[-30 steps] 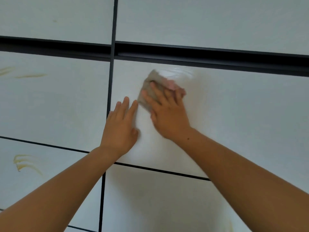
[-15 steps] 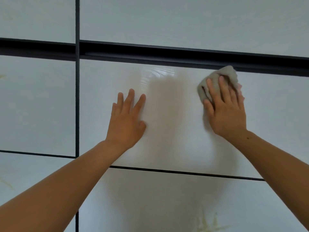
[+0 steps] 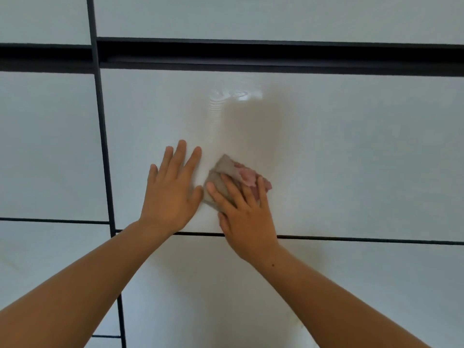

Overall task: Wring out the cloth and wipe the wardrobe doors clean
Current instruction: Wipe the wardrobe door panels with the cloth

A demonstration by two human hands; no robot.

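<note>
1. Cloth [image 3: 222, 169], grey-brown with a pink patch, lies bunched under the right hand [image 3: 247, 219]. The fingers are laid straight and slightly spread over it, pressing it flat against the door. Nothing is pinched.
2. Just beside it, the left hand [image 3: 173, 194] rests flat on the same surface with fingers spread and the thumb close to the cloth's edge. It holds nothing and seems to brace the person.
3. Both hands sit low on the middle panel of the wardrobe door [image 3: 351, 159], just above the thin dark seam [image 3: 364, 239].
4. Higher on that panel, a damp sheen [image 3: 236, 95] shows beneath the black handle channel [image 3: 276, 56].
5. Wringing looks finished and wiping is the step in hand. The next move probably calls for steady palm pressure and broad sweeps towards the panel's right side, then over the panel below the seam.
</note>
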